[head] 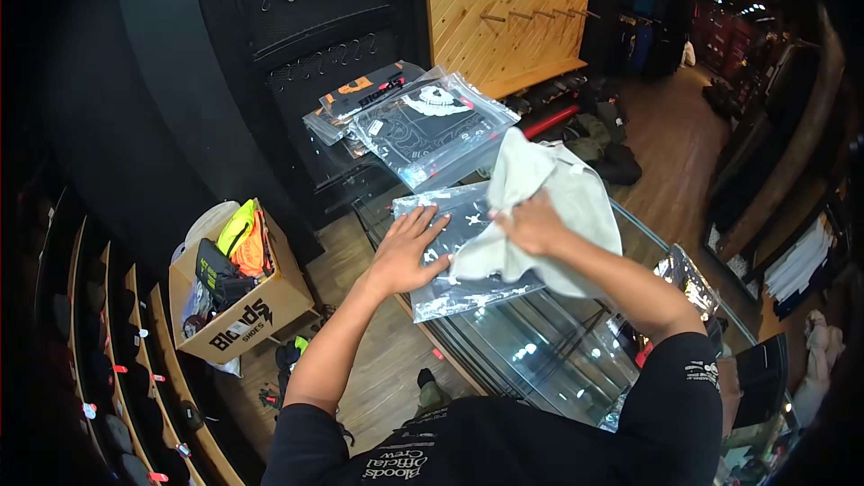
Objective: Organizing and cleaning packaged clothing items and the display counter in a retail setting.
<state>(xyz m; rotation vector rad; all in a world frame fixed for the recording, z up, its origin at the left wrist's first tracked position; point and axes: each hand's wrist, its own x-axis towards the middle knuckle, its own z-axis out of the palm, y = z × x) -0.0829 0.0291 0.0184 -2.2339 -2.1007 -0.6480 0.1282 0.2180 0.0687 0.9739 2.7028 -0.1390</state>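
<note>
A clear plastic bag point(432, 304) with a dark, white-patterned item inside lies flat on a glass-topped display case point(540, 351). My left hand point(408, 250) rests palm down on the bag's left part, fingers spread. My right hand point(530, 224) is closed on a pale grey cloth point(580, 196), bunched over the bag's right part. The cloth drapes to the right and hides much of the bag. Just beyond lies a stack of plastic-bagged dark garments; the top garment bag point(439, 125) shows a white skull-like print.
A cardboard box point(236, 324) of bright and dark goods stands at the left, beside curved shelves point(165, 324). Behind the stack is a wooden wall panel point(506, 20) with pegs. Dark goods point(601, 142) lie on the floor beyond the case. Shiny packaging point(688, 280) sits at right.
</note>
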